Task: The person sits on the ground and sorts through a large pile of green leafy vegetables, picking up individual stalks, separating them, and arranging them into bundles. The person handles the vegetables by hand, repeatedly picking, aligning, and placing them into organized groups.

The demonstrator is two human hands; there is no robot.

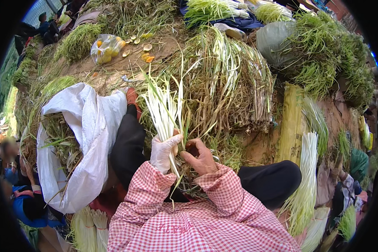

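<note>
My left hand (165, 152), in a thin white glove, is closed around a bunch of blanched chive-like stems (160, 110). Their pale tips fan out away from me, and the lower ends stick out below the fist. Bare and close beside it, my right hand (201, 157) has thumb and forefinger at a few yellow-green strands (186, 126) and seems to pinch them. Before me lies a large heap of uncleaned stalks (230, 85) with dry brown leaves and pale stems. Loose trimmings (230, 148) cover the ground between my knees.
To my left a white woven sack (94, 126) gapes, with plant waste inside. Blanched stems (307, 163) lie to my right by a yellow printed plastic sack (289, 123). Farther off are a bag of oranges (106, 49), a greenish bundle (275, 42) and other people at both sides.
</note>
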